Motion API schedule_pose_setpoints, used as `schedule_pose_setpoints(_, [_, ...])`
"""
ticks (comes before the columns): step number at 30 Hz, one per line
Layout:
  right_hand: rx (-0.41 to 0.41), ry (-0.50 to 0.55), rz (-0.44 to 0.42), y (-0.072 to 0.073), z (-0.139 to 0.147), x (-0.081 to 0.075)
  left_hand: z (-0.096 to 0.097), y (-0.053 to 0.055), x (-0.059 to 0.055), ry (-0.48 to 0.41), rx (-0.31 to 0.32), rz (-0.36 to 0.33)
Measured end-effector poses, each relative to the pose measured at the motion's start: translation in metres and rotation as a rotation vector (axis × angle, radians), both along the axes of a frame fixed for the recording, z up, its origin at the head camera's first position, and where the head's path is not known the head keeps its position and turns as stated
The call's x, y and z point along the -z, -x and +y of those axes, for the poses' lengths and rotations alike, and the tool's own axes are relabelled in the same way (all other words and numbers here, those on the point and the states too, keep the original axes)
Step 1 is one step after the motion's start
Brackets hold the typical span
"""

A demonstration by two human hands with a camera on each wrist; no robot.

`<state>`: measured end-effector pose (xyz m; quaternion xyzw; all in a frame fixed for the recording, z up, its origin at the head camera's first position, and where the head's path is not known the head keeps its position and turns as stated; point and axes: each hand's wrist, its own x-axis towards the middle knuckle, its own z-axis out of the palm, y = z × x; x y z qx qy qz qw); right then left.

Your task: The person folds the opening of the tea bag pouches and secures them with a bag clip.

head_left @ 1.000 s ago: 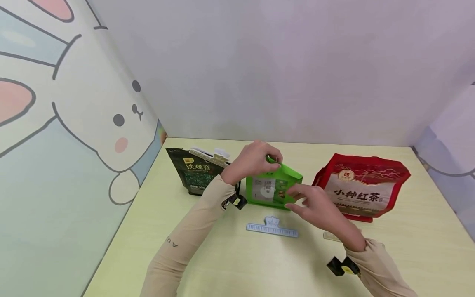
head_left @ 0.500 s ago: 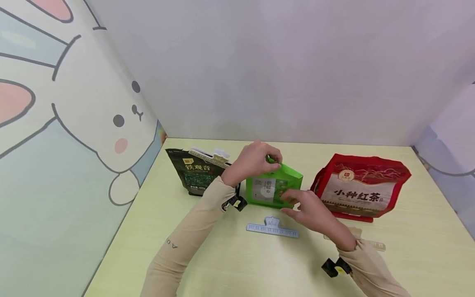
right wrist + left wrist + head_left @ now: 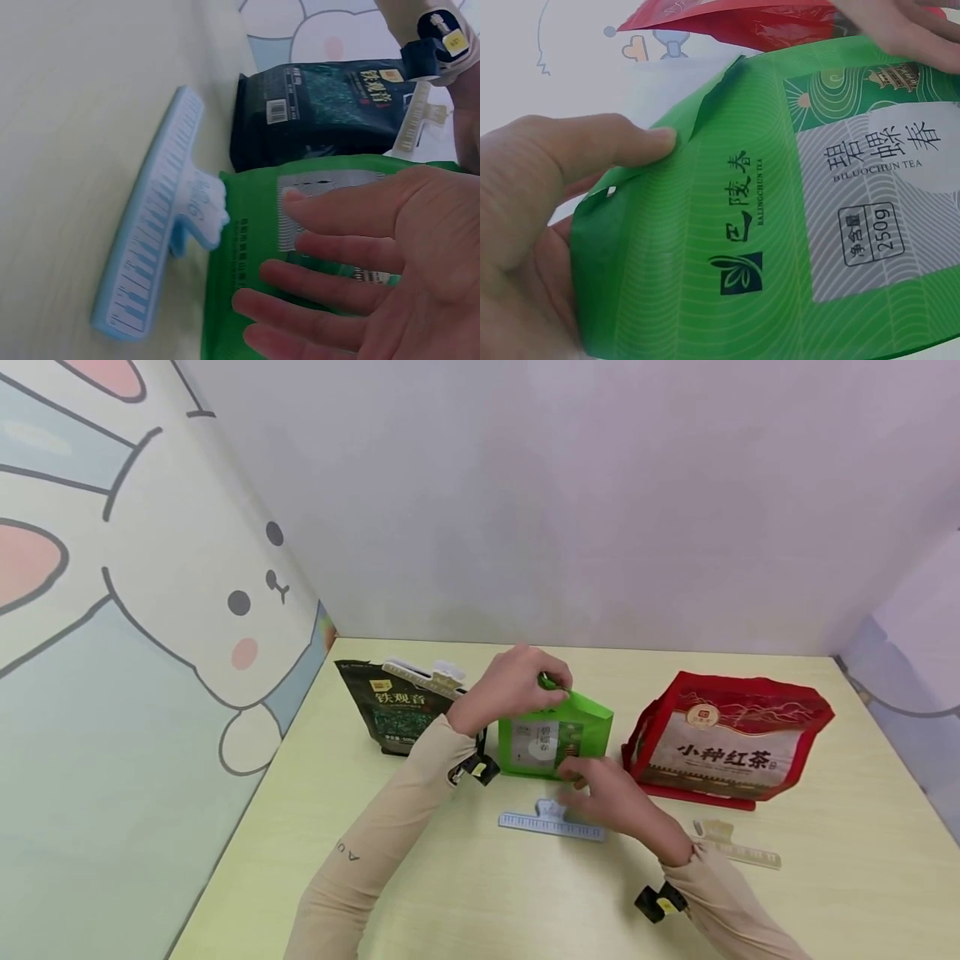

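My left hand [image 3: 517,687] pinches the folded-over top of a green tea bag [image 3: 534,745], which stands on the table. In the left wrist view the thumb [image 3: 649,146] presses on the fold. Low in front of the bag is my right hand [image 3: 611,797], holding nothing, its fingers loosely spread. The right wrist view shows those fingers [image 3: 322,289] overlapping the green bag's printed front. Right beside them a light blue bag clip [image 3: 154,225] with ruler-like markings lies on the table; in the head view the right fingertips reach over its right end.
At left stands a black tea bag [image 3: 393,718] with a whitish clip [image 3: 422,675] across its top. A red tea bag [image 3: 731,743] stands at right. In front of it lies a beige clip [image 3: 738,852]. A wall [image 3: 570,527] rises behind the table.
My right hand has moved left and down from the green bag's right side towards the blue clip, uncovering more of the beige clip. The left hand keeps its pinch on the bag's top.
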<state>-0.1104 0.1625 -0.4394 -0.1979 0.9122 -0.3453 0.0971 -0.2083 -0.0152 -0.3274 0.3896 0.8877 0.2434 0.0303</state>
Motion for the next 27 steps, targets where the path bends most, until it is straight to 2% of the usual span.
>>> schedule_pose_setpoints(12, [0.014, -0.116, -0.038, -0.001, -0.014, 0.016, 0.000, 0.000, -0.001, 0.004, -0.010, 0.005])
schedule_pose_setpoints(22, [0.002, -0.183, 0.035, -0.005, -0.023, 0.023, 0.000, -0.002, -0.001, 0.006, 0.000, 0.010])
schedule_pose_setpoints(27, [0.011, -0.216, 0.040, -0.006, -0.026, 0.025, 0.000, -0.003, -0.002, 0.016, -0.005, 0.005])
